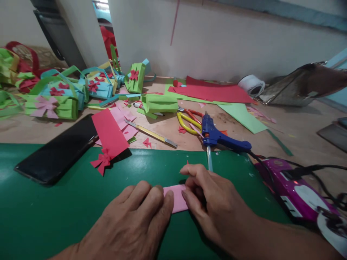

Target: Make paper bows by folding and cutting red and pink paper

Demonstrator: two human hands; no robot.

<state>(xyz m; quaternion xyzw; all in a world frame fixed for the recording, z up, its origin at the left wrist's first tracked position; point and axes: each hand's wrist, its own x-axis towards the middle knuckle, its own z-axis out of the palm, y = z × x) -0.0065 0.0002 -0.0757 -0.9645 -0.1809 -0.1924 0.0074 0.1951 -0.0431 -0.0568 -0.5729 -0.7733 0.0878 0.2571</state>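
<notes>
Left hand: its fingers bend close together, with the thumb on the strip's left part, holding it down; the left hand (135,213) hides that end.
Right hand: the right hand (219,198) has its thumb tip and bent fingers at the strip's right end, its index finger raised a little; whether they pinch it, I cannot tell.
Pink strip: the folded pink strip (177,196) lies on the green mat (67,220), its middle bare between both sets of fingers.
Right of the hands: a purple power strip (273,171) with cables.
Beyond the hands: a black phone (58,150), a red card (111,131) touching a red bow (102,160), a yellow cutter (151,134) and a blue glue gun (230,141).
Farther over the desk (300,126): small paper bags (135,77) to the left, a red sheet (214,90) near the wall (217,39).
</notes>
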